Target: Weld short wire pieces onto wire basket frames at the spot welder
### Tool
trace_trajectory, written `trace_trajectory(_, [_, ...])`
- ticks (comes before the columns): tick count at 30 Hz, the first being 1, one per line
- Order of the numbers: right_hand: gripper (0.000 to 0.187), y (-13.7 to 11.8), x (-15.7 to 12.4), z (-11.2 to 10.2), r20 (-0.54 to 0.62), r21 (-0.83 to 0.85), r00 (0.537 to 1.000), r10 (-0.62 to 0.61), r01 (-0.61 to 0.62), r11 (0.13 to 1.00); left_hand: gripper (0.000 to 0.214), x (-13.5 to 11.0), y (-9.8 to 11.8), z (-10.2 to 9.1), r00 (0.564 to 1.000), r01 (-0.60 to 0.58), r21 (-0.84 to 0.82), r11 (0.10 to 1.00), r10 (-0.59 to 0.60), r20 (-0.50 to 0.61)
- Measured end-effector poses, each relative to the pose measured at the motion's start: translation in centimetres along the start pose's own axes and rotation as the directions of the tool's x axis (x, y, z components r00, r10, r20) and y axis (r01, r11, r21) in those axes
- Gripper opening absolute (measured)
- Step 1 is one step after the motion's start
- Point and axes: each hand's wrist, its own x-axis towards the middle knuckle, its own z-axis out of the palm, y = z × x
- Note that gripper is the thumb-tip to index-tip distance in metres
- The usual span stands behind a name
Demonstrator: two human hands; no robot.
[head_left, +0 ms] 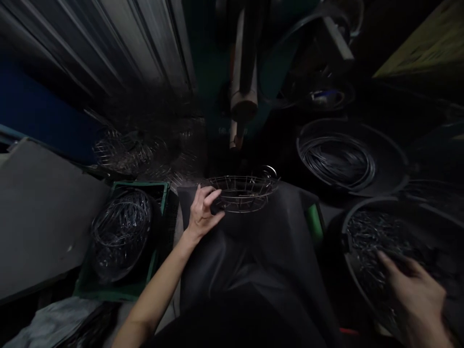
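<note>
Dim Light, Crowded Sides

At left stands a green rectangular plastic crate (85, 284), a flat grey board (43, 217) slanting beside it. Near them, at the bottom edge, lies a crumpled pale grey cloth (61, 316). Behind the board rises a dark blue panel (39, 108), next to ribbed grey metal sheeting (126, 43). A flat yellow sheet (431, 46), perhaps bearing print, crosses the upper right corner.

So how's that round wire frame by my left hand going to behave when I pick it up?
The round wire frame is probably light for its size, being mostly gaps between thin wires. It likely keeps its shape rather than flopping, since crosspieces link its rings. Its curved outline suggests it could roll if stood on edge.
</note>
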Motion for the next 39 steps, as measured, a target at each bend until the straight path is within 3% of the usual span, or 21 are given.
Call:
trace_trajectory(1, [0.039,-0.8,-0.7,0.2,-0.014,0.182,0.999,0.032,-0.029,0.983,0.066,0.1,0.5,0.1,1.000,-0.011,0.013,1.000,0.011,0.028])
trace_trajectory(3, [0.042,-2.6,-2.5,1.4,0.068,0.501,0.995,0.074,-0.098,0.860,0.063,0.2,1.8,0.5,0.995,-0.032,0.077,0.997,0.024,0.100])
trace_trajectory(5, [0.049,-4.2,-4.5,3.4,0.251,0.606,0.968,0.021,-0.174,0.776,0.061,-0.1,3.2,1.2,0.987,-0.077,0.150,0.986,0.053,0.153])
trace_trajectory(7, [0.047,-5.1,-6.1,5.1,0.351,0.528,0.929,-0.121,-0.090,0.844,0.056,-0.9,4.6,2.1,0.984,-0.124,0.194,0.973,0.095,0.148])
trace_trajectory(9, [0.040,-5.3,-7.1,5.9,0.342,0.383,0.887,-0.311,0.170,0.908,0.049,-2.1,5.6,2.9,0.987,-0.148,0.216,0.965,0.129,0.097])
trace_trajectory(10, [0.038,-5.3,-7.4,5.9,0.320,0.306,0.857,-0.404,0.310,0.900,0.046,-2.8,6.0,3.3,0.988,-0.154,0.225,0.962,0.144,0.063])
trace_trajectory(13, [0.036,-5.5,-7.7,5.3,0.305,0.017,0.761,-0.573,0.597,0.802,0.038,-4.5,6.6,4.5,0.983,-0.177,0.253,0.951,0.186,-0.009])
trace_trajectory(16, [0.033,-6.2,-7.5,4.9,0.357,-0.277,0.726,-0.588,0.683,0.676,0.040,-5.5,6.7,5.5,0.977,-0.191,0.259,0.947,0.209,-0.042])
trace_trajectory(18, [0.031,-6.5,-7.2,4.9,0.385,-0.352,0.726,-0.570,0.687,0.636,0.041,-5.9,6.7,6.1,0.974,-0.199,0.243,0.950,0.219,-0.060])
trace_trajectory(21, [0.031,-6.3,-6.4,4.9,0.401,-0.273,0.753,-0.522,0.642,0.717,0.037,-6.5,6.8,6.7,0.974,-0.196,0.197,0.961,0.213,-0.074])
trace_trajectory(24, [0.035,-5.9,-5.6,4.5,0.423,-0.172,0.822,-0.381,0.486,0.857,0.038,-7.1,6.8,7.2,0.983,-0.168,0.117,0.979,0.175,-0.048])
trace_trajectory(28, [0.040,-6.2,-5.5,3.9,0.406,-0.080,0.881,-0.241,0.297,0.951,0.046,-7.7,6.8,7.6,0.987,-0.164,0.081,0.983,0.163,0.012])
trace_trajectory(33, [0.042,-7.4,-6.2,3.4,0.399,0.059,0.905,-0.148,0.136,0.989,0.048,-7.0,6.7,6.9,0.990,-0.129,0.044,0.991,0.126,0.061])
trace_trajectory(39, [0.035,-12.7,-8.8,1.8,0.405,0.386,0.912,-0.062,-0.109,0.916,0.053,-1.0,5.7,3.4,0.991,0.038,-0.040,0.998,-0.033,0.129])
